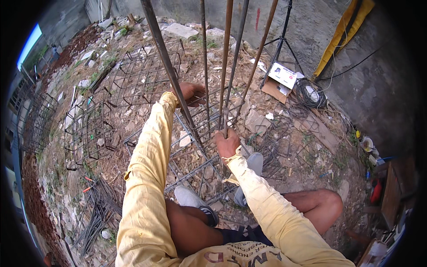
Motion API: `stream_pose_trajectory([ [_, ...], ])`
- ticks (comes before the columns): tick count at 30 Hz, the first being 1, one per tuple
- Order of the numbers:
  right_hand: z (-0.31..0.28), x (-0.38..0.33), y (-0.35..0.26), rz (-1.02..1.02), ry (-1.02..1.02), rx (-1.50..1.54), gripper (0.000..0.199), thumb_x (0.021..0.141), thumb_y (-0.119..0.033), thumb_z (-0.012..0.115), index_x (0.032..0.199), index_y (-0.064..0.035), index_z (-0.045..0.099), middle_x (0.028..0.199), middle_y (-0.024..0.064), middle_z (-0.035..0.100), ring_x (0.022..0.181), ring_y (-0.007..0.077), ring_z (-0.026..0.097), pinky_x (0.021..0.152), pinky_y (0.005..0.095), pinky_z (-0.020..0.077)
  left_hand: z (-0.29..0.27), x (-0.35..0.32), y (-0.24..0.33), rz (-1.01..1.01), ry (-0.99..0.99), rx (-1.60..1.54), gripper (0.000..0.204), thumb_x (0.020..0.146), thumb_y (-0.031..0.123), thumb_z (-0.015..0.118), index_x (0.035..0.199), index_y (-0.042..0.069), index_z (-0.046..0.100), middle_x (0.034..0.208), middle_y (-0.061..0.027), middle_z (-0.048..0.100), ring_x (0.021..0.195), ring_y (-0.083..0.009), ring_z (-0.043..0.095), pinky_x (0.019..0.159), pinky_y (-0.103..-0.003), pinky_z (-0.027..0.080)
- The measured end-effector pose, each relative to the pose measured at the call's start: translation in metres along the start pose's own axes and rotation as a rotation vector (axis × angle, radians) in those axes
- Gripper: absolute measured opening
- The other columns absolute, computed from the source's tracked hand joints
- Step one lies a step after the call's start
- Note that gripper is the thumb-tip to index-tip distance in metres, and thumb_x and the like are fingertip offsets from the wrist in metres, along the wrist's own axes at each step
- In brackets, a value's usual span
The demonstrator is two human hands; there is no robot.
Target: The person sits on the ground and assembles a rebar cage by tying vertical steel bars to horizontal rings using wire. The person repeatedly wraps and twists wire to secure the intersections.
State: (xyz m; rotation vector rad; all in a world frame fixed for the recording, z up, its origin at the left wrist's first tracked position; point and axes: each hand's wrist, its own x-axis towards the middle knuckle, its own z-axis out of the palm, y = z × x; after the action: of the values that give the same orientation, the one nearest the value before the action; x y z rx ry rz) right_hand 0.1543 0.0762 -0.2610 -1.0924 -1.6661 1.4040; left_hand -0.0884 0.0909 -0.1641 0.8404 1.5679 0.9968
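Note:
Several rusty upright reinforcing bars [225, 53] rise in front of me from a steel bar cage [195, 153] lying at my feet. My left hand [192, 95] reaches past the thick leaning bar [165, 53] on the left. Its fingers stretch toward a thinner bar [204, 49], and I see nothing held in them. Lower and to the right, my right hand [227, 144] is closed round a pair of pincers [226, 119]. Their jaws point up beside the middle bars; whether they grip a wire is too small to tell.
Tied bar cages [147, 71] lie on the rubble to the left, with a heap of thin rods [95, 209] nearer. At the right are a black tripod [279, 42], a cardboard box [275, 89], a coil of cable [310, 94] and a wooden crate [391, 196]. A concrete wall [369, 75] stands behind.

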Motion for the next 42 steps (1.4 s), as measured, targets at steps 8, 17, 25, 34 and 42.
stream_pose_trajectory([
  [8, 0.025, 0.015, -0.001, 0.037, 0.029, 0.195, 0.016, 0.089, -0.017, 0.064, 0.088, -0.0020, 0.059, 0.066, 0.0083, 0.064, 0.059, 0.0191, 0.061, 0.059, 0.0348, 0.0485, 0.016, 0.016, 0.000, 0.134, -0.006, -0.101, 0.024, 0.095, 0.030, 0.063, 0.097, 0.006, 0.068, 0.084, -0.0020, 0.067, 0.070, -0.0113, 0.063, 0.064, -0.025, 0.054],
  [17, 0.036, 0.004, 0.000, 0.034, 0.029, 0.325, 0.032, 0.090, -0.016, 0.066, 0.116, -0.0013, 0.056, 0.077, 0.0066, 0.065, 0.064, 0.0133, 0.060, 0.061, 0.0285, 0.0483, -0.007, 0.027, 0.007, 0.337, 0.119, -0.107, 0.019, 0.098, 0.024, 0.058, 0.105, 0.007, 0.064, 0.084, -0.0002, 0.065, 0.070, -0.0086, 0.063, 0.066, -0.023, 0.055],
  [25, 0.049, -0.002, 0.002, -0.014, 0.019, 0.482, 0.048, 0.083, -0.007, 0.072, 0.125, -0.0047, 0.049, 0.087, 0.0027, 0.065, 0.072, 0.0092, 0.057, 0.066, 0.0253, 0.0466, 0.002, 0.010, 0.019, 0.368, 0.110, -0.095, 0.029, 0.098, 0.023, 0.058, 0.120, 0.005, 0.063, 0.095, -0.0033, 0.068, 0.082, -0.0134, 0.067, 0.075, -0.028, 0.057],
  [34, 0.063, 0.003, 0.004, 0.024, 0.054, 0.569, 0.045, 0.082, 0.001, 0.062, 0.125, -0.0059, 0.050, 0.077, 0.0009, 0.060, 0.061, 0.0077, 0.050, 0.060, 0.0242, 0.0447, 0.013, -0.008, 0.032, 0.330, -0.025, -0.051, 0.026, 0.097, 0.018, 0.058, 0.119, 0.005, 0.064, 0.104, -0.0055, 0.069, 0.092, -0.0152, 0.067, 0.085, -0.031, 0.056],
  [42, 0.041, -0.002, -0.015, 0.093, -0.007, 0.446, 0.035, 0.085, -0.004, 0.064, 0.120, -0.0045, 0.059, 0.079, 0.0015, 0.060, 0.073, 0.0111, 0.057, 0.072, 0.0265, 0.0478, 0.009, -0.027, 0.038, 0.203, -0.286, 0.022, 0.041, 0.091, 0.018, 0.064, 0.131, 0.008, 0.057, 0.114, -0.0035, 0.067, 0.106, -0.0130, 0.061, 0.092, -0.029, 0.047],
])
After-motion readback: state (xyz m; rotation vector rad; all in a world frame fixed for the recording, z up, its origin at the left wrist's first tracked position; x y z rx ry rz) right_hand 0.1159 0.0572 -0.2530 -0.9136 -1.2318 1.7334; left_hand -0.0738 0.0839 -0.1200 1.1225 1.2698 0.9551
